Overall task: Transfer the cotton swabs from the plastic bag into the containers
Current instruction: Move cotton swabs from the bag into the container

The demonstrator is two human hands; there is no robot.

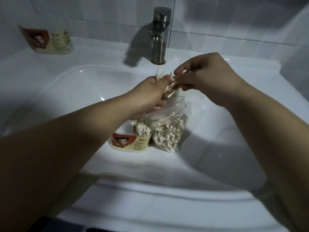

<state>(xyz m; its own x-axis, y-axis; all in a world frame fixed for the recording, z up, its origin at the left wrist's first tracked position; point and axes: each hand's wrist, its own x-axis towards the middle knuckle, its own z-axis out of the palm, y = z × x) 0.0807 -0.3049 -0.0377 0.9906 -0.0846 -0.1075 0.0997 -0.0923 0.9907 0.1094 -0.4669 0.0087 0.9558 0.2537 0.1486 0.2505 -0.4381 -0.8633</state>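
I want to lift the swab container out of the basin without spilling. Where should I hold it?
Probably grip the container by its labelled walls, below the open rim, coming from the near left: it stands upright with swabs sticking out on top, and the plastic bag crowds its right side.

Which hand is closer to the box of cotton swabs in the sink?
Left. The left hand is just above the box, gripping a bunch of swabs. The right hand is farther up and to the right, pinching a swab.
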